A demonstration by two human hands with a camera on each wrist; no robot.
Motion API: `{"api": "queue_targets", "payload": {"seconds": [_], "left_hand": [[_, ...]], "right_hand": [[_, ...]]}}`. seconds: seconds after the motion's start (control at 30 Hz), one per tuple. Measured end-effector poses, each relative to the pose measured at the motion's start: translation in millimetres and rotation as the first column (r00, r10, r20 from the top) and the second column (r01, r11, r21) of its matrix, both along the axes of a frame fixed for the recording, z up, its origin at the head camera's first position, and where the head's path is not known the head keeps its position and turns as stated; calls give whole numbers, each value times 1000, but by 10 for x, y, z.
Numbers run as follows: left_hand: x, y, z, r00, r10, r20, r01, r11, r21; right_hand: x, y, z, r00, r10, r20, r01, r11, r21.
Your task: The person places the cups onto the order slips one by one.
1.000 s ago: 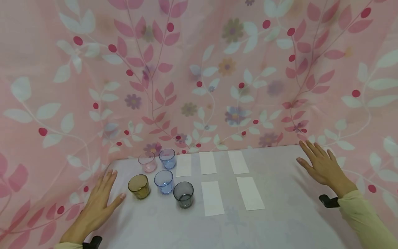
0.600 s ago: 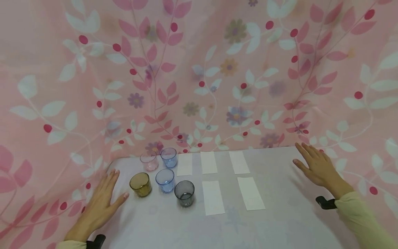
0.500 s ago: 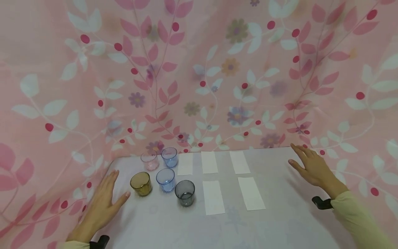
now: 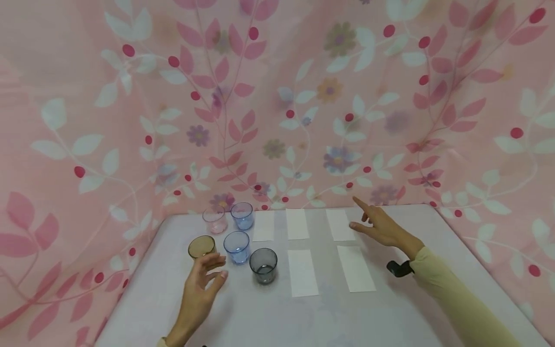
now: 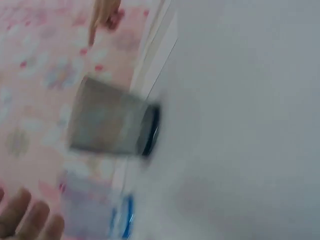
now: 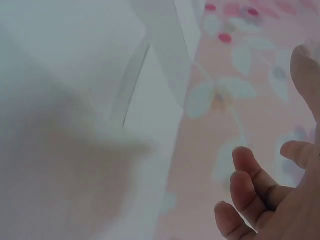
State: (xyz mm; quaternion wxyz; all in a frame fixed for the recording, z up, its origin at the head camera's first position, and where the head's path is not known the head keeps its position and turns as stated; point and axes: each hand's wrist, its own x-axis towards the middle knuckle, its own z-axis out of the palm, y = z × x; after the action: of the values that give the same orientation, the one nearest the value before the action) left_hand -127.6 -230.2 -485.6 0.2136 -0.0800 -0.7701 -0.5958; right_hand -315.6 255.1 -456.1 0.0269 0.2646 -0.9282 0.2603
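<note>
My left hand [image 4: 197, 294] hovers in front of the olive-amber glass [image 4: 201, 245], loosely bent and holding nothing; it hides that glass's lower part. Just right of its fingers stand a blue glass [image 4: 236, 249] and a smoky grey glass [image 4: 263, 266]. Behind these are a second blue glass [image 4: 242, 217] and a pale pink glass [image 4: 215, 221]. My right hand [image 4: 383, 230] is raised beside the back right white paper [image 4: 339, 226], empty, with its index finger straight out and the other fingers partly bent. In the left wrist view the grey glass [image 5: 107, 117] appears close and blurred.
Several white paper rectangles lie on the pale-covered table [image 4: 299, 323], including a front left paper [image 4: 303, 273] and a front right paper [image 4: 357, 270]. A pink floral curtain [image 4: 277, 120] hangs along the back edge and both sides.
My left hand has moved right from the table's left edge to the amber glass, its fingers bending. My right hand has moved left toward the papers, pointing its index finger. The glasses stay put.
</note>
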Motion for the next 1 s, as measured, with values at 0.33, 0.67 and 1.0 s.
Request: {"api": "queue_targets", "payload": {"seconds": [0.33,0.67,1.0], "left_hand": [[-2,514,-259,974,19,224,-10,999,-42],[-122,620,-448,967,-47,251,45,999,13],[-242,719,-481,967,-53,251,48,999,24]], "right_hand": [[-255,-970,-207,985,116,125,-126,989,73],[-378,-1610,-306,977,162,140,-181,975,133],[-527,-1934,-455,980,122,156,-155,963,219]]}}
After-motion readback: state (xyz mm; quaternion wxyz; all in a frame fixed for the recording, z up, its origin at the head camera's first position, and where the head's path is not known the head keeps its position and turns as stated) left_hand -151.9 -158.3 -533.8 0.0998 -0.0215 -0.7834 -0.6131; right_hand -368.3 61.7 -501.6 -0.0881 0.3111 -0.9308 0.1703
